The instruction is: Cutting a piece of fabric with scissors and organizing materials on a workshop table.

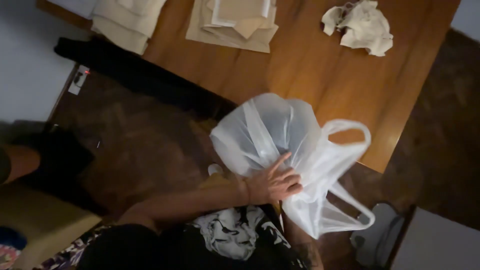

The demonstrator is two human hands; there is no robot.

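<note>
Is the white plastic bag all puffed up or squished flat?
Puffed up. The white plastic bag balloons out round above the hand that grips it, and its handle loops hang open.

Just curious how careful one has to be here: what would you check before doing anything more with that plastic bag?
1. Hand on the bag: ok, fingers press its side.
2. Other hand in view: not ok, only a forearm shows below the bag.
3. Bag handles free: ok, both loops hang loose.
4. Bag contents: cannot tell, film too cloudy.
5. Table space: ok, bare wood beside the folded cloths and crumpled cloth.
</note>
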